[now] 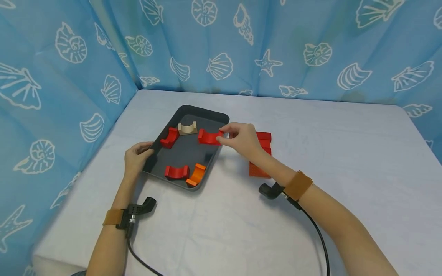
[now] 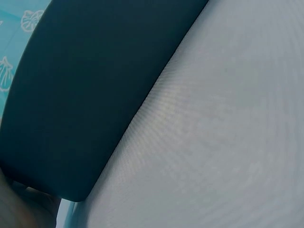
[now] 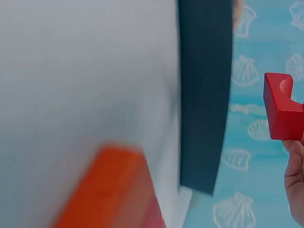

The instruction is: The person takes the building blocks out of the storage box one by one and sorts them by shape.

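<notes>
A dark grey tray [image 1: 179,151] sits on the white table. My left hand [image 1: 136,159] grips its left rim, and in the left wrist view the hand [image 2: 23,209] shows only at the corner. Over the tray's right rim, my right hand [image 1: 241,140] pinches one end of a red arch-shaped block [image 1: 208,137]. The right wrist view shows that block [image 3: 285,114] raised above the tray wall [image 3: 204,95]. Inside the tray lie a cream arch block [image 1: 187,128], a red one [image 1: 169,138], another red one [image 1: 177,172] and an orange one [image 1: 196,174].
Right of the tray, partly behind my right forearm, red blocks [image 1: 264,137] and orange blocks [image 1: 259,171] stand in a row. A blue curtain [image 1: 241,46] with shell prints hangs behind and to the left of the table. Cables trail from both wrist cameras.
</notes>
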`<state>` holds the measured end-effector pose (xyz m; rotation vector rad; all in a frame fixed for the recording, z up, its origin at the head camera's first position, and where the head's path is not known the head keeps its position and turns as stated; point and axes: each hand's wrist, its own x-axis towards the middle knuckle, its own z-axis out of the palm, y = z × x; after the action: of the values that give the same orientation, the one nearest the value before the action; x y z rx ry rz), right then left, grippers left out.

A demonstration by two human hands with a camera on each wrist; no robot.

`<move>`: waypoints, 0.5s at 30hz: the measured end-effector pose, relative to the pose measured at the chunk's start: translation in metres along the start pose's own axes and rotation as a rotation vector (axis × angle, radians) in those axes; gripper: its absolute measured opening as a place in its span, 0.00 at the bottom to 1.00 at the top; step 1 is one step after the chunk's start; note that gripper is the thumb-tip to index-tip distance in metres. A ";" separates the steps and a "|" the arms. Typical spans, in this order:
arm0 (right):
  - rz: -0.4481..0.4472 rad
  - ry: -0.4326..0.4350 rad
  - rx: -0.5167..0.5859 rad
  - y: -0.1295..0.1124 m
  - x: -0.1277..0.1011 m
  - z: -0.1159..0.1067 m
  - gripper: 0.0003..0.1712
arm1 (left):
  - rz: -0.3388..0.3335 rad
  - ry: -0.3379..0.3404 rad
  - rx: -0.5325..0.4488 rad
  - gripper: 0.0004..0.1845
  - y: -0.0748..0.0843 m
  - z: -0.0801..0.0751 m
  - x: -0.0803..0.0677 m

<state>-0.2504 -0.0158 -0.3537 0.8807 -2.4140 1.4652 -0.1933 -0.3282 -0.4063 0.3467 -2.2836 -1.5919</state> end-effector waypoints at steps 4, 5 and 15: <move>0.059 0.009 -0.019 0.004 -0.003 -0.031 0.15 | -0.027 -0.002 -0.007 0.14 0.018 0.001 -0.009; 0.082 0.010 -0.030 0.005 -0.004 -0.040 0.16 | -0.032 -0.001 -0.010 0.14 0.018 0.002 -0.009; 0.132 0.111 -0.134 0.032 -0.016 -0.106 0.16 | 0.003 0.010 0.034 0.14 -0.009 0.000 0.003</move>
<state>-0.2713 0.0916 -0.3318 0.6064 -2.4943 1.3365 -0.1963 -0.3324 -0.4148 0.3583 -2.3053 -1.5480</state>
